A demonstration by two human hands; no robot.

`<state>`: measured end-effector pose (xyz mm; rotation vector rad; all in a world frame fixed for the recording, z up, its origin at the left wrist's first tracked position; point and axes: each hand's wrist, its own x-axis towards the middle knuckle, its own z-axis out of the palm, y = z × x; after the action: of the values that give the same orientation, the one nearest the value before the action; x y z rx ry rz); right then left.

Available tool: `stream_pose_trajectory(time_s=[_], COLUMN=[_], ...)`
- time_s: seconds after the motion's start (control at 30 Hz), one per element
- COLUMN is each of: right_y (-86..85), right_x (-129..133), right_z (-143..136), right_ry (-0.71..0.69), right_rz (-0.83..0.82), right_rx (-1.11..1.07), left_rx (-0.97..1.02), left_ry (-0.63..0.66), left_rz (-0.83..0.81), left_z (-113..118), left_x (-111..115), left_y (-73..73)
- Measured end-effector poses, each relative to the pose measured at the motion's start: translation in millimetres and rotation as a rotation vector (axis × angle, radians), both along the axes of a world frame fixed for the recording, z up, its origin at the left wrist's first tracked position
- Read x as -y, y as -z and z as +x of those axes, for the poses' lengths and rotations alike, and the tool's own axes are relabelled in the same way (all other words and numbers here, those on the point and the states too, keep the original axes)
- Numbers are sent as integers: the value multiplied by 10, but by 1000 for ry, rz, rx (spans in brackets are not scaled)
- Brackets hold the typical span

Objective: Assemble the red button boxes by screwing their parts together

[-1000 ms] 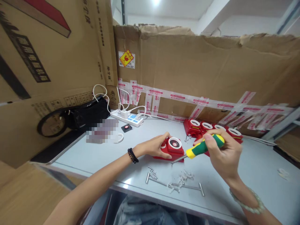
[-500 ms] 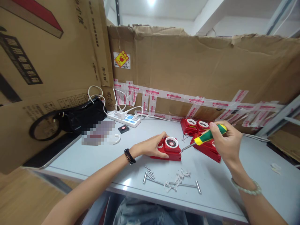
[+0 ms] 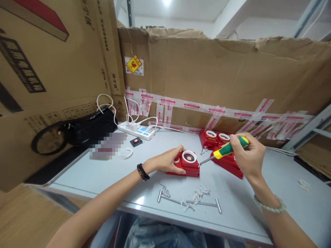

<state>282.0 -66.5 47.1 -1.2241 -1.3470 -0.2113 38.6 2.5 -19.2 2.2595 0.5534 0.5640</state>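
Screwdriver (image 3: 227, 148), tip shifting since a second ago from in front of the red box (image 3: 190, 171) to its right end, is filling my closed right hand (image 3: 249, 155). Red box, standing on the table (image 3: 235, 199), is being clasped across its left half by my part-open left hand (image 3: 168, 161). I am judging it stiff, light, slick; best held by its side walls.
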Motion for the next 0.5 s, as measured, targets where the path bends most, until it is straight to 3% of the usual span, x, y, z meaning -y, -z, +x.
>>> stream_pose_trajectory(time_s=[0.5], right_y=[10], right_x=[11], right_z=[-15], right_ry=[-10], right_rz=[-35], right_rx=[-10], left_rx=[4], left_ry=[1], left_rz=[-6], left_z=[0], left_x=[-10], left_y=[14])
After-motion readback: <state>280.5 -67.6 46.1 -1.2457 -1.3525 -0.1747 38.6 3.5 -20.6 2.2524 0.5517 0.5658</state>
